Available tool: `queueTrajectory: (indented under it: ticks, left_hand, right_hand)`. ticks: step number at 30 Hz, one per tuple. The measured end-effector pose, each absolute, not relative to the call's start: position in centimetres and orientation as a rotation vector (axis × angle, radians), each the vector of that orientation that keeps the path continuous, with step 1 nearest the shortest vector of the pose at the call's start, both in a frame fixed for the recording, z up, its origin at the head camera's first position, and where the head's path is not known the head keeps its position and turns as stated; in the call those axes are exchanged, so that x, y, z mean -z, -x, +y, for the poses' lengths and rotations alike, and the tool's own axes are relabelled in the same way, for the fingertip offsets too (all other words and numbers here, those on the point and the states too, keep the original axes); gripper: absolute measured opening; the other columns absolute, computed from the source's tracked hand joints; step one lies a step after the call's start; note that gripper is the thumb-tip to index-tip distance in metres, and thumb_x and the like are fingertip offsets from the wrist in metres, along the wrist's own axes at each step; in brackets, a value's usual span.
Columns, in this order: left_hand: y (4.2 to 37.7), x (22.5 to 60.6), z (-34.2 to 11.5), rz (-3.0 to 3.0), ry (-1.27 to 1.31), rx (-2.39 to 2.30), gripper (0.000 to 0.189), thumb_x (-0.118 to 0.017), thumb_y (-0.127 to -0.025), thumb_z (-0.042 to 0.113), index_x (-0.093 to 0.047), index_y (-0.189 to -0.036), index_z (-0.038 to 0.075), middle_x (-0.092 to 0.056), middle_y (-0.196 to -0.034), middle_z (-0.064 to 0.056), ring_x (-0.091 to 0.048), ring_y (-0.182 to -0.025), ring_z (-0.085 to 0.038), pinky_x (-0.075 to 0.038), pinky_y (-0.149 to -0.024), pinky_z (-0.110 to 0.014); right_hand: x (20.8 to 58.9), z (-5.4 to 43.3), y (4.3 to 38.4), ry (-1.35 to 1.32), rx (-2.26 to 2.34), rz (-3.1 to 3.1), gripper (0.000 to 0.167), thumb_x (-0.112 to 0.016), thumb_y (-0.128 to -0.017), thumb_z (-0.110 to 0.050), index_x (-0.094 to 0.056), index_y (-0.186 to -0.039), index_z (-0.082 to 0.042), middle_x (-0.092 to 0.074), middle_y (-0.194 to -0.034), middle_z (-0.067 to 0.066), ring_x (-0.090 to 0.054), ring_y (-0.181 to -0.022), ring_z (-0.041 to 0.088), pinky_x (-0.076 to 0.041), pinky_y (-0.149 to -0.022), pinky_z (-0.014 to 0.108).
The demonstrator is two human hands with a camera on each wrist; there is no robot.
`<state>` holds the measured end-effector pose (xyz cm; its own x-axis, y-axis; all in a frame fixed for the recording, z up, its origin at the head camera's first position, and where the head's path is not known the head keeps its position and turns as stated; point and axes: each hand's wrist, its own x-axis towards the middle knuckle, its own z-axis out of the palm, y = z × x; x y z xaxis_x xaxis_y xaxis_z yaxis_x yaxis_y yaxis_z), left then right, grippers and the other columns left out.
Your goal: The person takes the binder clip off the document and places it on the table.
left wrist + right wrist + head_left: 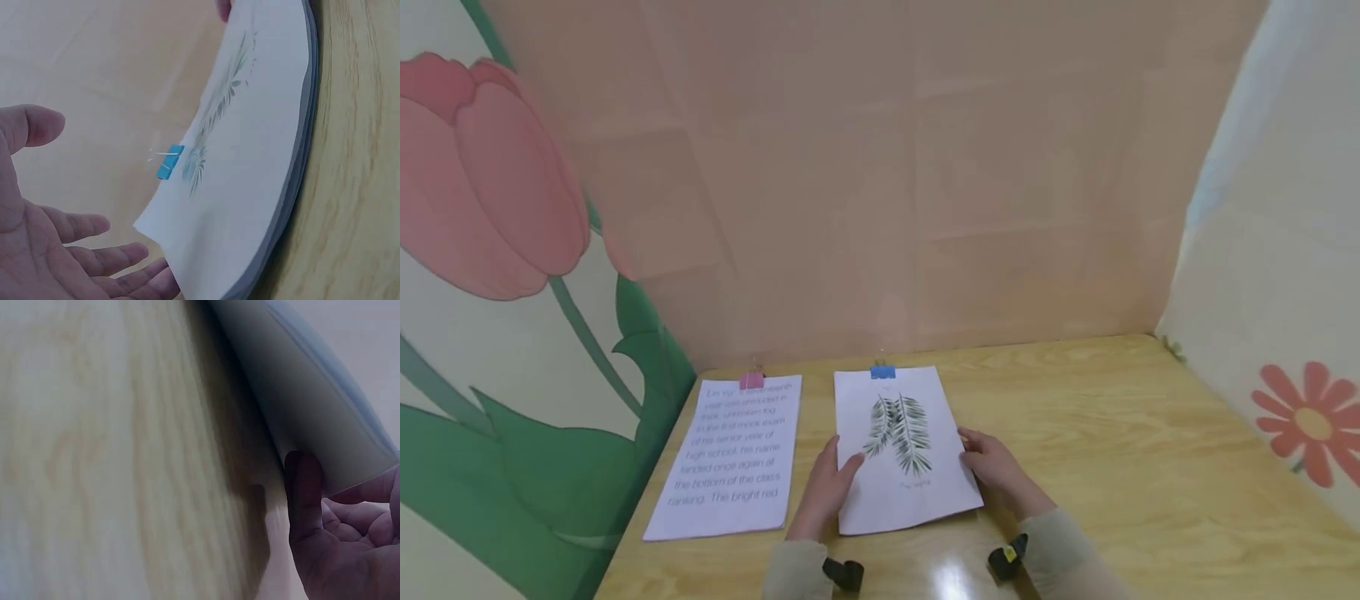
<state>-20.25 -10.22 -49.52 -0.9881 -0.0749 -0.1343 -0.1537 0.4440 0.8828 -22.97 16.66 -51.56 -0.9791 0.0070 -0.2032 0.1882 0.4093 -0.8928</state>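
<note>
A stack of white sheets with a green leaf print lies between the two hands, held at its top by a blue binder clip. My right hand grips the stack's right edge. In the right wrist view, fingers of that right hand lie on both faces of the raised sheets. At the left edge is my left hand. The left wrist view shows this left hand spread, its thumb apart from the paper and some fingertips partly hidden behind the edge of the sheets.
Left of the leaf print lies another stack of printed text sheets with a pink binder clip. Both are on a wooden table. A pinkish cloth wall stands behind, with flower-patterned side walls.
</note>
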Motion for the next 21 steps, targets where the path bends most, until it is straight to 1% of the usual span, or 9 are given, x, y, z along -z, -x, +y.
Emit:
queueTrajectory:
  ticks: [3, 8, 11, 14, 18, 21]
  left_hand:
    - [20.3, 49.6, -10.0, 2.555, 0.195, -1.664, 0.069, -0.058, -0.104, 0.028, -0.031, -0.156, -0.009, -0.030, -0.160, -0.032, -0.028, -0.147, -0.050, -0.023, -0.117, -0.063]
    - [20.7, 49.8, -9.6, 2.436, 0.223, -1.763, 0.066, -0.056, -0.105, 0.030, -0.033, -0.157, -0.003, -0.033, -0.160, -0.028, -0.033, -0.146, -0.047, -0.027, -0.116, -0.060]
    - [21.0, 50.0, -9.4, 2.404, 0.206, -1.800, 0.063, -0.056, -0.105, 0.028, -0.036, -0.156, -0.003, -0.037, -0.157, -0.029, -0.037, -0.144, -0.048, -0.029, -0.116, -0.060]
    - [21.4, 50.1, -9.1, 2.360, 0.203, -1.823, 0.061, -0.056, -0.105, 0.029, -0.038, -0.155, -0.002, -0.040, -0.156, -0.029, -0.038, -0.143, -0.047, -0.030, -0.115, -0.060]
    - [22.3, 50.1, -8.8, 2.311, 0.242, -1.814, 0.066, -0.054, -0.105, 0.032, -0.033, -0.156, -0.004, -0.040, -0.154, -0.032, -0.040, -0.141, -0.048, -0.031, -0.114, -0.061]
    - [22.9, 50.0, -8.6, 2.316, 0.259, -1.787, 0.070, -0.055, -0.104, 0.032, -0.029, -0.157, -0.006, -0.040, -0.153, -0.034, -0.042, -0.140, -0.048, -0.034, -0.113, -0.060]
  right_hand:
    - [51.4, 17.1, 22.6, -0.177, 1.606, 2.504, 0.051, -0.054, -0.096, 0.003, -0.046, -0.145, 0.014, -0.061, -0.127, 0.031, -0.059, -0.117, 0.041, -0.047, -0.101, 0.056]
    - [51.6, 17.9, 22.3, -0.191, 1.589, 2.575, 0.049, -0.054, -0.094, 0.003, -0.051, -0.141, 0.015, -0.064, -0.120, 0.028, -0.060, -0.112, 0.038, -0.048, -0.099, 0.055]
    - [51.8, 18.6, 22.3, -0.210, 1.561, 2.609, 0.048, -0.054, -0.093, 0.002, -0.052, -0.140, 0.015, -0.065, -0.118, 0.027, -0.062, -0.110, 0.038, -0.049, -0.097, 0.054]
    - [51.8, 19.2, 22.2, -0.236, 1.550, 2.601, 0.048, -0.054, -0.094, 0.002, -0.052, -0.140, 0.014, -0.065, -0.119, 0.029, -0.063, -0.108, 0.038, -0.050, -0.095, 0.054]
    - [51.5, 19.8, 22.1, -0.274, 1.542, 2.594, 0.048, -0.053, -0.094, 0.001, -0.052, -0.141, 0.014, -0.064, -0.121, 0.028, -0.061, -0.109, 0.036, -0.049, -0.096, 0.053]
    - [51.3, 20.1, 21.9, -0.283, 1.539, 2.613, 0.048, -0.053, -0.094, 0.001, -0.052, -0.140, 0.015, -0.064, -0.119, 0.026, -0.060, -0.108, 0.035, -0.048, -0.095, 0.052]
